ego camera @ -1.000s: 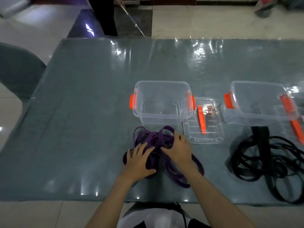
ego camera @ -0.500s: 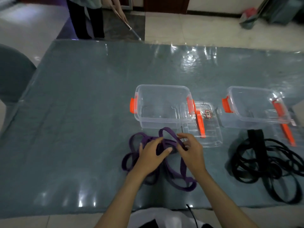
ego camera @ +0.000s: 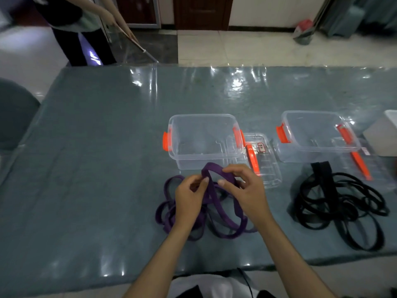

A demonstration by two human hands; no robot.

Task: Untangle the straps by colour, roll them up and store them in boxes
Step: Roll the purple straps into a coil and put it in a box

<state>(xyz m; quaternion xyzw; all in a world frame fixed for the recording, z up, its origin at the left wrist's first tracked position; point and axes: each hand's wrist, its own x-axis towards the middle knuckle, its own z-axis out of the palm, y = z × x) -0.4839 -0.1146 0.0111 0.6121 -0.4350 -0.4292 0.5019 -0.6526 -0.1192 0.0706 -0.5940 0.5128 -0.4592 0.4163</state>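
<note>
Now untangling the purple strap (ego camera: 217,203) just before the near box (ego camera: 203,141) | left hand (ego camera: 190,201) and right hand (ego camera: 247,190) are each pinching its raised loop | next: free one end for rolling.

Glossy tiled floor (ego camera: 236,48), dark wooden door (ego camera: 202,11)

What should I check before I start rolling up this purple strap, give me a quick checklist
1. Left hand pinches the purple strap: ok.
2. Right hand grips the raised loop: ok.
3. Purple strap free of tangles: not ok, loops cross on the table.
4. Purple apart from the black straps: ok.
5. Nearest clear box open and without straps: ok.
6. Free strap end found: cannot tell.
</note>
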